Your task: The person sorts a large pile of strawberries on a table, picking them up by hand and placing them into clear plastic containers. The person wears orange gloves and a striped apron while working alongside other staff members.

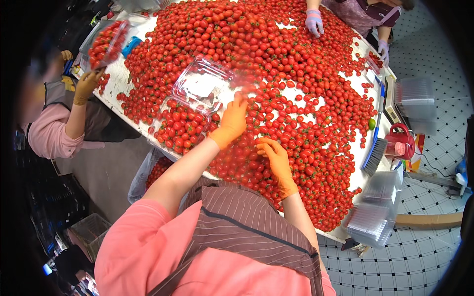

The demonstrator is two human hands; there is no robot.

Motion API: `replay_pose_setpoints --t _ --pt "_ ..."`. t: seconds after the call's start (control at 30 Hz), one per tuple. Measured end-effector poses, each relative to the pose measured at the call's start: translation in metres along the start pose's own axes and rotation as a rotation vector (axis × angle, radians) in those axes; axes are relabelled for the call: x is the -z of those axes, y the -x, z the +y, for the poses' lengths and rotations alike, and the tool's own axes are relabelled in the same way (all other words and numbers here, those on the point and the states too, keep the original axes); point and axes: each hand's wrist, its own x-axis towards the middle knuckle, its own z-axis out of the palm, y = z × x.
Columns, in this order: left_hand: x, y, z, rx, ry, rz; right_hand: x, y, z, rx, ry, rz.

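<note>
A hinged clear plastic clamshell lies before me on the white table. Its raised lid is bare, while its base is filled with small red tomatoes with green stems. Just right of the clamshell, my left hand in an orange glove reaches over the loose tomatoes, its fingertips blurred; whether they hold anything is unclear. My right hand, gloved in orange too, hovers over the near tomato heap with bent fingers. A small red patch shows at those fingertips, too unclear to tell if a tomato is held.
A co-worker's gloved hand at left lifts a filled clamshell. Across the table, another person's gloved hand touches the tomatoes. At right are a blue brush, a red jug and stacked clear containers.
</note>
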Motion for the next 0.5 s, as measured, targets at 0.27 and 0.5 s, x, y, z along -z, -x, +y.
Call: replay_pose_setpoints --t 0.27,0.5 --pt "0.023 0.012 -0.007 -0.013 0.395 0.008 -0.009 -0.019 -0.009 -0.018 0.037 0.024" --pt "0.045 -0.001 -0.045 -0.221 0.23 0.005 -0.031 -0.03 -0.019 0.005 0.061 -0.002"
